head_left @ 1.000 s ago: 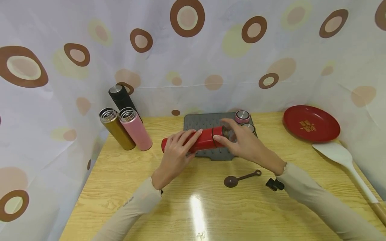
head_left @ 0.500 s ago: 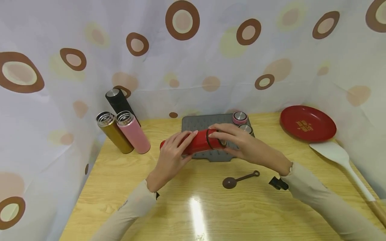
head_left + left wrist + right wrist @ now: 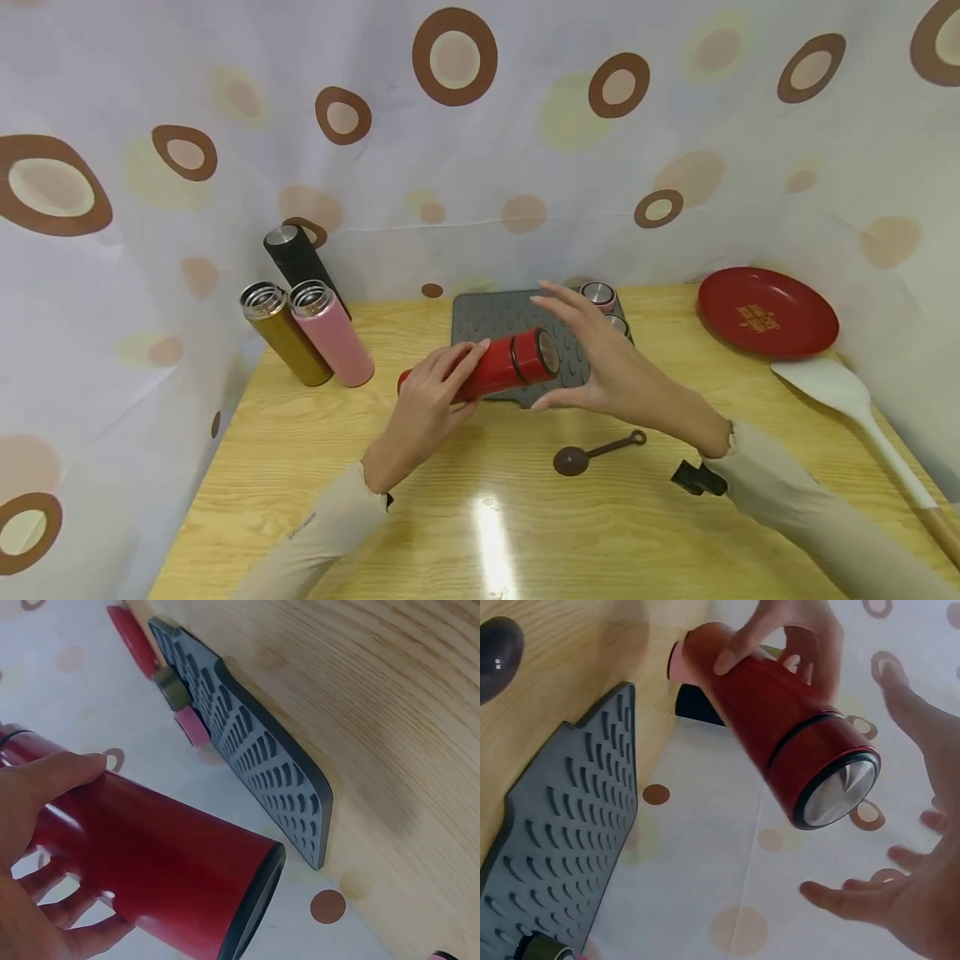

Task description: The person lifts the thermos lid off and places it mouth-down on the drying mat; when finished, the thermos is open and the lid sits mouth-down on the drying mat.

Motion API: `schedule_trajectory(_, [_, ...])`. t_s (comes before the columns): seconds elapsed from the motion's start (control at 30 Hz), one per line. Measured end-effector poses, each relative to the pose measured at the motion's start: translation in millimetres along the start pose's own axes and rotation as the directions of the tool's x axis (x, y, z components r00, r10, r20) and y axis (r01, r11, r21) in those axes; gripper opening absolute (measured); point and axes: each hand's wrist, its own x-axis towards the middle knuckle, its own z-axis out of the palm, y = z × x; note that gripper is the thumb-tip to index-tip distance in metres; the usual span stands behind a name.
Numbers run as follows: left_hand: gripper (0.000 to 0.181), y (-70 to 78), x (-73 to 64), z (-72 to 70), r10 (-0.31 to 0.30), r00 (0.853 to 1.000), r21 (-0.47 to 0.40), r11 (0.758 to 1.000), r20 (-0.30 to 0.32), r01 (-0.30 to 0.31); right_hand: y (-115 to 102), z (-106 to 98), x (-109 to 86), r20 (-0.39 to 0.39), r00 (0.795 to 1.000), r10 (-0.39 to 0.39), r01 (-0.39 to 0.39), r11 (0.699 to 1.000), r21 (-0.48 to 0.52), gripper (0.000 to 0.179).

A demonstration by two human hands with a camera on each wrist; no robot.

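Observation:
A red thermos bottle [image 3: 498, 367] is held off the table, nearly level, lid end to the right. My left hand [image 3: 423, 392] grips its body; in the left wrist view, thumb and fingers wrap around opposite sides. The red lid [image 3: 817, 776], with a steel disc on its end, sits on the bottle. My right hand [image 3: 611, 362] hovers just right of the lid, fingers and thumb spread and touching nothing. Behind lies a grey ridged mat [image 3: 487, 317] bearing a pink-sided lid [image 3: 597, 293] and an olive-sided lid [image 3: 172, 688].
Gold [image 3: 288, 342] and pink [image 3: 333, 337] bottles stand uncapped at left, before a black capped bottle [image 3: 300, 258]. A brown spoon [image 3: 572, 461] lies in front. A red plate [image 3: 765, 312] and a white turner [image 3: 828, 387] are at right. A patterned curtain [image 3: 480, 183] borders the table.
My right hand closed over the lid, then let go and drew back to the right with fingers spread. The bottle's lid end has turned towards the head camera. My left hand keeps its grip.

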Motion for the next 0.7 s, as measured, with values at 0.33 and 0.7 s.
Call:
schedule_trajectory(0.33, [0.089,6.2,3.0,4.8,0.002,1.0,0.015,1.0,0.013,-0.002,0.0,9.8,0.2,0.139,0.925,0.355,-0.369,0.924,0.102,0.069])
schedule_trajectory(0.7, [0.087,2.6,-2.8,-2.6,-0.071,0.997,-0.045,0.996,0.014,0.072,18.3,2.0,1.0,0.119,0.951,-0.284,0.301,0.939,-0.166,0.073])
